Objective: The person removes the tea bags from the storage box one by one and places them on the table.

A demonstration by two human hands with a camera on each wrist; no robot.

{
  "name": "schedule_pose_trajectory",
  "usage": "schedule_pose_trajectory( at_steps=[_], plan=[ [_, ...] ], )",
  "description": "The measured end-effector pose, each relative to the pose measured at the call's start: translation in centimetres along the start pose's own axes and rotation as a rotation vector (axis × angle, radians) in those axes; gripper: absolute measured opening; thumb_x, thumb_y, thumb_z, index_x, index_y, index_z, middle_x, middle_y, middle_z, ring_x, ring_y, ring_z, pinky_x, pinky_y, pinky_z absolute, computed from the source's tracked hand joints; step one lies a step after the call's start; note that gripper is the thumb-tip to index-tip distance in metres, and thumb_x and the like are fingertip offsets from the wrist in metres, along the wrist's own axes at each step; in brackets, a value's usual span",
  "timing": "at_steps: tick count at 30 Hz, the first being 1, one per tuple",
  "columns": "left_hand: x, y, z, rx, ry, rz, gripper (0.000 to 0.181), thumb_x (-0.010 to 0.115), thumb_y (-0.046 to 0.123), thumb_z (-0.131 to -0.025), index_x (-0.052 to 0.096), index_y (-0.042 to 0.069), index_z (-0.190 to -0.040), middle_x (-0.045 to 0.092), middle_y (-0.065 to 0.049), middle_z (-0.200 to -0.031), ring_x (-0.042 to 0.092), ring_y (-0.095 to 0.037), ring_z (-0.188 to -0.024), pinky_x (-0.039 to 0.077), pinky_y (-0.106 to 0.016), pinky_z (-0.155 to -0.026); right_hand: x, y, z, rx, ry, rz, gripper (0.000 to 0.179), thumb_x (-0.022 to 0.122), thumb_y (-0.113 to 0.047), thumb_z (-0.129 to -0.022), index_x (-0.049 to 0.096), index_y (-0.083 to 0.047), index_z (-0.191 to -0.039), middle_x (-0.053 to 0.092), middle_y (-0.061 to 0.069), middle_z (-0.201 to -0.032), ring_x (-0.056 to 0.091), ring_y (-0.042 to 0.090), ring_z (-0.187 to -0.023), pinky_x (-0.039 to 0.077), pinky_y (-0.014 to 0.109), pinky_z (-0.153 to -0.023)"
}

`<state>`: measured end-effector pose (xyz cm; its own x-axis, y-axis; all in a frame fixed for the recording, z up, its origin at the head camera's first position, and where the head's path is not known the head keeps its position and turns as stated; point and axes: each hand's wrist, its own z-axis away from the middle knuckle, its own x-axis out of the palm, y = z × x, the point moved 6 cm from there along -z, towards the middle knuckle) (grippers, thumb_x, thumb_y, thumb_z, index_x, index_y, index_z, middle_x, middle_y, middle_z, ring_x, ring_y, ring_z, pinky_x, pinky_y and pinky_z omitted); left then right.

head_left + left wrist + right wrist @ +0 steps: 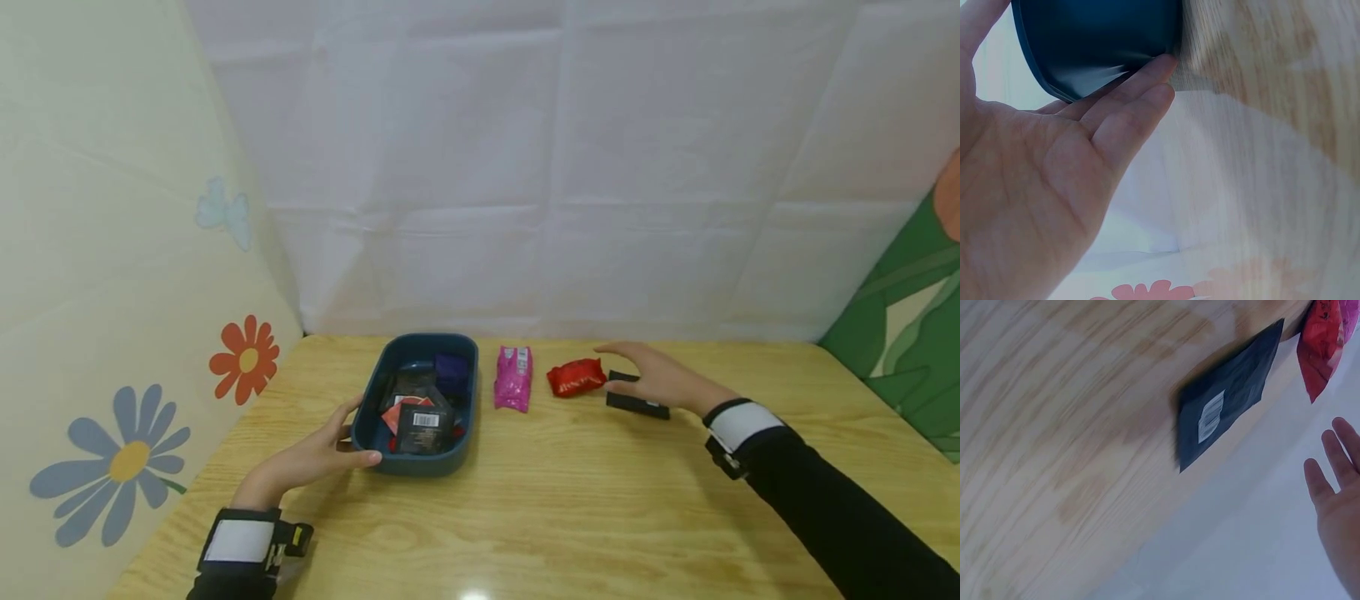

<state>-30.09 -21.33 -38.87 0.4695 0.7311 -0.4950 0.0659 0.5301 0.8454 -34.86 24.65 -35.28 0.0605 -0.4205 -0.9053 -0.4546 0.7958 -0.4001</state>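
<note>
My left hand [311,457] rests against the left front corner of a dark blue rectangular bin [442,465], thumb toward the front. In the left wrist view its long, nearly straight fingers [1132,122] touch the bin's outer wall [1104,37]. Inside the bin lie black square packets [422,429], a red-orange packet [393,414] and a dark purple one [452,373]. Over a flat black packet [637,406] on the table hovers my right hand [663,379], fingers spread and holding nothing. The right wrist view has this black packet [1229,400], with a white barcode label, apart from the fingertips.
Left of the black packet lies a shiny red packet [576,377], and further left a pink packet [513,379], near the back of the wooden table [555,517]. A white sheet [480,167] hangs behind. Flower-printed panels [97,275] flank the table.
</note>
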Motion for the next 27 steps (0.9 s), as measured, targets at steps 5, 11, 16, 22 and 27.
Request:
schedule_pose_trajectory(
  at_steps=[5, 11, 16, 22, 27],
  plan=[
    [0.0, -0.1, -0.1, 0.0, 0.002, -0.004, 0.098, 0.073, 0.034, -0.091, 0.004, 0.014, -0.158, 0.021, -0.033, -0.154, 0.028, -0.052, -0.138, 0.032, -0.064, -0.105, 0.7, -0.8, -1.1, -0.007, 0.011, -0.026, 0.069, 0.069, -0.036, -0.094, 0.043, 0.0, -0.147, 0.04, 0.028, -0.148, 0.034, 0.05, -0.136, 0.028, 0.066, -0.105],
    [0.1, -0.2, -0.2, -0.005, 0.003, -0.013, 0.099, 0.073, 0.032, -0.092, 0.002, 0.012, -0.158, 0.027, -0.036, -0.15, 0.034, -0.052, -0.134, 0.035, -0.064, -0.102, 1.1, -2.0, -2.3, -0.041, 0.039, -0.024, 0.067, 0.07, -0.033, -0.093, 0.044, -0.001, -0.146, 0.044, 0.025, -0.147, 0.038, 0.047, -0.135, 0.03, 0.062, -0.107],
    [0.1, -0.2, -0.2, -0.016, 0.004, -0.017, 0.098, 0.072, 0.033, -0.092, 0.002, 0.013, -0.158, 0.03, -0.036, -0.149, 0.036, -0.052, -0.133, 0.035, -0.064, -0.102, 1.6, -3.5, -3.2, -0.048, 0.048, -0.043, 0.068, 0.069, -0.036, -0.094, 0.044, -0.001, -0.146, 0.044, 0.026, -0.146, 0.037, 0.046, -0.135, 0.03, 0.06, -0.108],
    [-0.1, -0.2, -0.1, -0.021, 0.008, -0.007, 0.097, 0.073, 0.033, -0.092, 0.004, 0.014, -0.157, 0.026, -0.034, -0.152, 0.032, -0.051, -0.136, 0.033, -0.064, -0.104, 2.4, -5.7, -4.5, -0.075, 0.066, -0.083, 0.064, 0.067, -0.033, -0.095, 0.044, -0.005, -0.148, 0.043, 0.021, -0.148, 0.037, 0.042, -0.137, 0.028, 0.058, -0.11],
    [-0.1, -0.2, -0.2, -0.025, 0.019, 0.001, 0.096, 0.073, 0.032, -0.092, 0.005, 0.014, -0.157, 0.026, -0.033, -0.152, 0.032, -0.051, -0.137, 0.033, -0.064, -0.104, 2.8, -7.1, -5.3, -0.108, 0.087, -0.122, 0.062, 0.07, -0.024, -0.094, 0.045, -0.005, -0.147, 0.044, 0.021, -0.148, 0.038, 0.041, -0.137, 0.029, 0.058, -0.11]
  ],
)
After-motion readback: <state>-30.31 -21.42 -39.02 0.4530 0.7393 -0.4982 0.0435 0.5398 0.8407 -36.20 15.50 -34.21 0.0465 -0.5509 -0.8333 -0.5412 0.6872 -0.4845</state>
